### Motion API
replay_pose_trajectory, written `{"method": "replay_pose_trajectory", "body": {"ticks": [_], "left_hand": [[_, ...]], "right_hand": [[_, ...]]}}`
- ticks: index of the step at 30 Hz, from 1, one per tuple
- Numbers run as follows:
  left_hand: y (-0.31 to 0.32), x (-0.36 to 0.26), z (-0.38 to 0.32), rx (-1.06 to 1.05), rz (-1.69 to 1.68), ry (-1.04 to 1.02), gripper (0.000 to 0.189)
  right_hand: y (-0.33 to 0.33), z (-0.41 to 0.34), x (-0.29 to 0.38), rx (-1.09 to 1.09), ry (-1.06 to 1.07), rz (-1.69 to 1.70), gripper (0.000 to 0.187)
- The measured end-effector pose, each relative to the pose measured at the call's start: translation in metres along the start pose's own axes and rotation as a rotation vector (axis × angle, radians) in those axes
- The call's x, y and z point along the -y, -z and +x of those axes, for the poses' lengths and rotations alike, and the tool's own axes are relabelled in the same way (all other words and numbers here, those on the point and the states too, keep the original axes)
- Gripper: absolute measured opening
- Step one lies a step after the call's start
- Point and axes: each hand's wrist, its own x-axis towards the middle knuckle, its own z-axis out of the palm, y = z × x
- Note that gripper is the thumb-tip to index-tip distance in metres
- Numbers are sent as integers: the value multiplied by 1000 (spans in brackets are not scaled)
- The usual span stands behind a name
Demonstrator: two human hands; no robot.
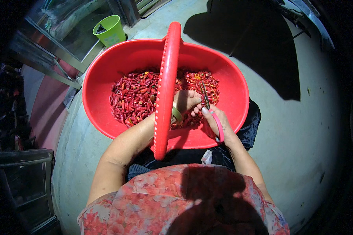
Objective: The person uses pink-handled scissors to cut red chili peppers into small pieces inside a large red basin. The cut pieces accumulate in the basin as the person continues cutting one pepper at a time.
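Observation:
A red plastic basket (235,111) with an arched handle (168,79) stands in front of me. On its left side lies a heap of whole dried red chili peppers (132,97); on its right are smaller, cut-looking chili pieces (211,83). My right hand (219,119) grips scissors with a pink handle (218,124), their blades pointing away from me. Reaching under the handle, my left hand (188,101) has its fingers curled just left of the blades. A green bangle (177,114) circles that wrist. Whether anything small is pinched in those fingers is hidden.
A green bin (109,30) with something dark inside stands behind the basket, beside a glass-paned door (73,32). Another framed glass panel (25,182) is at lower left. Dark cloth (250,129) shows beneath the basket on the concrete floor (282,141). A large shadow crosses the floor.

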Motion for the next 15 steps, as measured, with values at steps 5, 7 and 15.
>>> {"method": "replay_pose_trajectory", "body": {"ticks": [5,7,15], "left_hand": [[2,-10,-1,6,62,32,13],[3,-14,-3,10,71,63,12],[2,-20,-5,-23,82,60,13]], "right_hand": [[-4,2,-2,55,6,-10,33],[-4,3,0,14,-84,-54,32],[2,1,3,-27,-64,-303,27]]}}
